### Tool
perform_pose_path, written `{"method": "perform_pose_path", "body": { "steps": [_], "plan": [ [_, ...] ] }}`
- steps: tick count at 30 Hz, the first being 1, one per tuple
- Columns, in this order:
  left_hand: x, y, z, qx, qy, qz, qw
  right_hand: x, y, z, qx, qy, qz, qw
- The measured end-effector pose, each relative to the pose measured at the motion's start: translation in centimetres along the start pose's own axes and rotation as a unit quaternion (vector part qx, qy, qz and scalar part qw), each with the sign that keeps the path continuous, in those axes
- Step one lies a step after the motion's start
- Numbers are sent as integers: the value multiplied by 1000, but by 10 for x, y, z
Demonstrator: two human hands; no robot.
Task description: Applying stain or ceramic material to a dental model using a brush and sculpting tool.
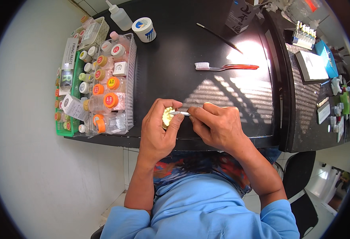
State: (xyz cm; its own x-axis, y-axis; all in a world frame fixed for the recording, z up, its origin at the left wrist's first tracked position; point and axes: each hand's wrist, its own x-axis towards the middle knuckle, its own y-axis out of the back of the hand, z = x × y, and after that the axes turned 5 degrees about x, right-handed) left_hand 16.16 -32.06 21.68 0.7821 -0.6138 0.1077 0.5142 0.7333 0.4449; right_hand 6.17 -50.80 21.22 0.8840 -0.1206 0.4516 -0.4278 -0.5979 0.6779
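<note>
Close to the front edge of the black table, my left hand [157, 129] is closed round a small pale yellow dental cast [167, 117], its thumb and fingers covering part of it. My right hand [218, 122] pinches a slim tool with a pale, pointed metallic tip [180, 113]. That tip reaches left to the cast and lies by my left thumb; whether it touches the cast's surface I cannot tell. Most of the tool is hidden inside my right fingers.
Beyond my hands lie a red-handled toothbrush [226, 67] and a thin black brush [219, 37]. Baskets of capped bottles [132, 85] stand at left, near a squeeze bottle [120, 18] and white jar [144, 31]. A blue tray [325, 55] sits on the right-hand counter.
</note>
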Motion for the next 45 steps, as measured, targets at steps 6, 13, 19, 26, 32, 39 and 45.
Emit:
{"method": "perform_pose_path", "body": {
  "steps": [6, 13, 19, 26, 32, 39, 45],
  "plan": [
    [0, -1, 1, 24, -29, 21, 999, 0, 0, 1, 7, -2, 1, 1000],
    [1, -1, 3, 29, -26, 21, 999, 2, 5, -1, 15, -7, -15, 1000],
    [1, -2, 0, 25, -34, 22, 999, 1, 4, -1, 4, -9, -18, 1000],
    [1, -2, 1, 24, -19, 22, 999, 0, 2, 0, 4, -8, -11, 1000],
    [1, -3, 5, 10, 2, 26, 1000, 1, 2, -1, 14, -13, -11, 1000],
    [-1, -2, -1, 3, -16, 17, 1000, 1, 2, -1, 17, -8, -7, 1000],
    [1, -3, 7, -5, 9, 27, 1000, 1, 1, -1, 1, -8, -4, 1000]
  ]
}}
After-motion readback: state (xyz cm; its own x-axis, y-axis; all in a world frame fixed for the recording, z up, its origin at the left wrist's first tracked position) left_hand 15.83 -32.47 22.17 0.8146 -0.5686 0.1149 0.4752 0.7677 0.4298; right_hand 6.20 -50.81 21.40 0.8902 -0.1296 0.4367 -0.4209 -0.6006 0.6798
